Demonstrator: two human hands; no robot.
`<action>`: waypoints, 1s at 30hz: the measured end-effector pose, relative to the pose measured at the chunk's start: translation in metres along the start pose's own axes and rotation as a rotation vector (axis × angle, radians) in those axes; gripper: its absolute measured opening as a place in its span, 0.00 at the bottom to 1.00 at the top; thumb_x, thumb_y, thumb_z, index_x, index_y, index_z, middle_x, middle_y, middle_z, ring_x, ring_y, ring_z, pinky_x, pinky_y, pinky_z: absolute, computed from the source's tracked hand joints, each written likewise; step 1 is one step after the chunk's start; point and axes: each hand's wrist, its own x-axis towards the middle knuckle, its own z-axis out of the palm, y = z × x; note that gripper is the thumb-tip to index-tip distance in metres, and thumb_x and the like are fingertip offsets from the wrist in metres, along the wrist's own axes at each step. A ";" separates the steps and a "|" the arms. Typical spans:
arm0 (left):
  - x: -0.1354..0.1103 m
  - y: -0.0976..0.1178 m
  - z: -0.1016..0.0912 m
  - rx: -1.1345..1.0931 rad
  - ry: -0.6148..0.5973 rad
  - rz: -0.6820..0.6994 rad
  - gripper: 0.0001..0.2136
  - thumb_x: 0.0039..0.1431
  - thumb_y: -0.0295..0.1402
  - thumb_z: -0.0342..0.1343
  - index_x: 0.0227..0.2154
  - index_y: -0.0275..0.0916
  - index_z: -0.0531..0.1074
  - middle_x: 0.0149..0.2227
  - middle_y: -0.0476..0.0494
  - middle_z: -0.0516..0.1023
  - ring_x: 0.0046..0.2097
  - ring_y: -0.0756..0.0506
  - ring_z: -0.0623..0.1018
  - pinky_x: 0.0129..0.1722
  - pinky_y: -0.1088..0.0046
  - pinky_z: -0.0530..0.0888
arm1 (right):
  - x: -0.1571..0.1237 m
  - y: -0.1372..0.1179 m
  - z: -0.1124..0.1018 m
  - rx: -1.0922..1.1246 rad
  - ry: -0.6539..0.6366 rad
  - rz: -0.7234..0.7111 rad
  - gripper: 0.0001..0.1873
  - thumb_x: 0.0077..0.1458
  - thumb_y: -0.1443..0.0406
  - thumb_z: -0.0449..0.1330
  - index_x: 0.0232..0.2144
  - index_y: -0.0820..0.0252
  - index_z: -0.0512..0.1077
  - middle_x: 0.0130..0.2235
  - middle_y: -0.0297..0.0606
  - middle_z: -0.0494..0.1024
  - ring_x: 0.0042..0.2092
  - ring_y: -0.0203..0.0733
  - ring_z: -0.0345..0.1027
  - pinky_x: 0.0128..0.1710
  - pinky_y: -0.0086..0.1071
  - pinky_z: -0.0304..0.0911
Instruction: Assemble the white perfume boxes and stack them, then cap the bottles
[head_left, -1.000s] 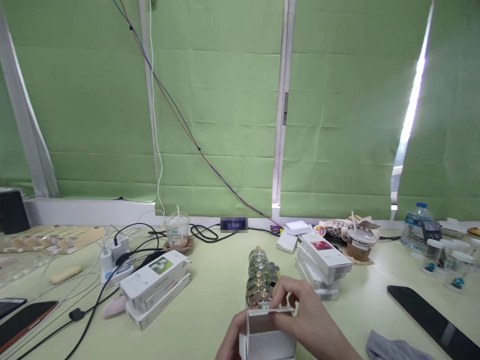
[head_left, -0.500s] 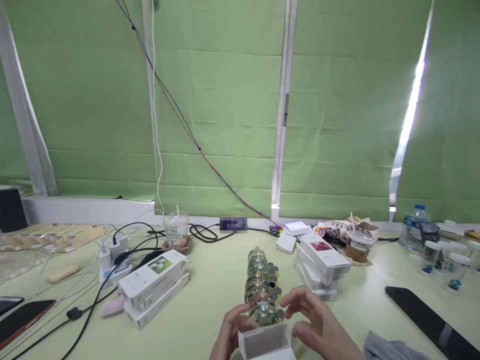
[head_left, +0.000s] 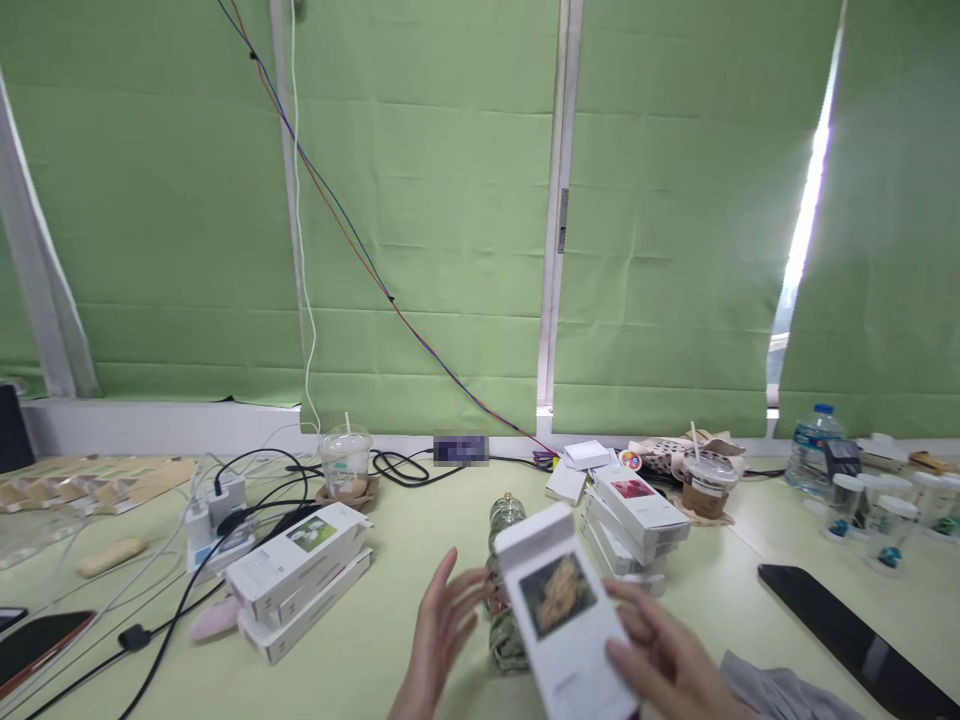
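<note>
My right hand (head_left: 660,645) grips a white cardboard box (head_left: 577,670) by its right side. The box is held up at a tilt, and its printed face with a picture of a brown, knobbly thing is turned towards me. At its upper end the flap stands up. My left hand (head_left: 446,625) is free, its fingers apart, just left of the box beside a row of clear greenish glass pieces (head_left: 508,650). This row runs away from me on the table, and the box hides part of it. I cannot make out exactly what the glass pieces are.
White boxes (head_left: 300,575) are stacked at left near tangled cables and a power strip. More white boxes (head_left: 637,515) stand at right, by an iced drink cup (head_left: 706,485). A black flat object (head_left: 847,640), small clear jars (head_left: 889,535) and a water bottle (head_left: 814,450) lie further right.
The box, earlier low between both hands with its open end showing, is now raised and turned in my right hand. My left hand has let go and moved left. The view has shifted slightly.
</note>
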 end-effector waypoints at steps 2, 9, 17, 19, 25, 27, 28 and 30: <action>0.007 0.012 -0.023 0.441 0.154 0.045 0.40 0.51 0.52 0.57 0.63 0.54 0.45 0.63 0.37 0.60 0.64 0.32 0.62 0.60 0.44 0.59 | 0.009 -0.036 -0.025 -0.166 0.171 -0.041 0.33 0.47 0.43 0.61 0.48 0.57 0.63 0.25 0.33 0.75 0.20 0.38 0.65 0.17 0.29 0.57; 0.026 0.041 -0.136 1.552 0.409 -0.055 0.25 0.62 0.43 0.43 0.56 0.32 0.65 0.61 0.19 0.54 0.65 0.19 0.50 0.55 0.30 0.52 | 0.077 -0.080 -0.121 -0.392 0.472 -0.070 0.28 0.44 0.47 0.63 0.39 0.63 0.71 0.15 0.27 0.66 0.18 0.35 0.58 0.16 0.28 0.52; 0.020 0.024 -0.202 1.642 0.458 -0.359 0.24 0.63 0.44 0.42 0.55 0.35 0.66 0.62 0.25 0.59 0.65 0.20 0.51 0.54 0.38 0.59 | 0.106 -0.064 -0.144 -0.732 0.532 0.118 0.24 0.50 0.48 0.55 0.35 0.63 0.74 0.14 0.34 0.70 0.17 0.42 0.62 0.20 0.34 0.59; 0.019 0.018 -0.214 1.603 0.418 -0.343 0.24 0.62 0.45 0.44 0.53 0.35 0.69 0.60 0.24 0.63 0.62 0.20 0.58 0.52 0.39 0.63 | 0.104 -0.067 -0.142 -0.888 0.546 0.116 0.24 0.51 0.47 0.53 0.35 0.61 0.74 0.20 0.39 0.76 0.20 0.44 0.66 0.23 0.36 0.61; 0.019 0.008 -0.232 1.419 0.340 -0.250 0.23 0.57 0.47 0.48 0.49 0.36 0.70 0.48 0.26 0.73 0.50 0.27 0.74 0.44 0.49 0.72 | 0.095 -0.090 -0.102 -1.280 0.833 -0.280 0.26 0.55 0.47 0.49 0.42 0.59 0.73 0.47 0.53 0.76 0.40 0.59 0.71 0.33 0.45 0.65; 0.021 0.012 -0.226 1.378 0.372 -0.207 0.25 0.55 0.48 0.50 0.49 0.35 0.69 0.47 0.28 0.72 0.50 0.29 0.73 0.47 0.51 0.72 | 0.101 -0.096 -0.072 -1.183 0.676 -0.441 0.22 0.57 0.51 0.50 0.43 0.60 0.72 0.44 0.49 0.77 0.34 0.51 0.72 0.36 0.42 0.66; 0.021 0.015 -0.220 1.354 0.387 -0.184 0.26 0.54 0.49 0.51 0.49 0.35 0.68 0.48 0.29 0.71 0.51 0.30 0.72 0.49 0.51 0.71 | 0.109 -0.097 -0.055 -1.129 0.551 -0.438 0.19 0.58 0.54 0.51 0.43 0.59 0.72 0.42 0.47 0.78 0.34 0.49 0.72 0.36 0.40 0.66; 0.021 0.026 -0.204 1.301 0.407 -0.140 0.27 0.53 0.50 0.52 0.51 0.37 0.66 0.50 0.32 0.68 0.53 0.30 0.70 0.50 0.51 0.70 | 0.132 -0.092 -0.024 -1.098 0.295 -0.291 0.15 0.61 0.59 0.50 0.43 0.57 0.72 0.43 0.43 0.78 0.40 0.47 0.73 0.39 0.36 0.67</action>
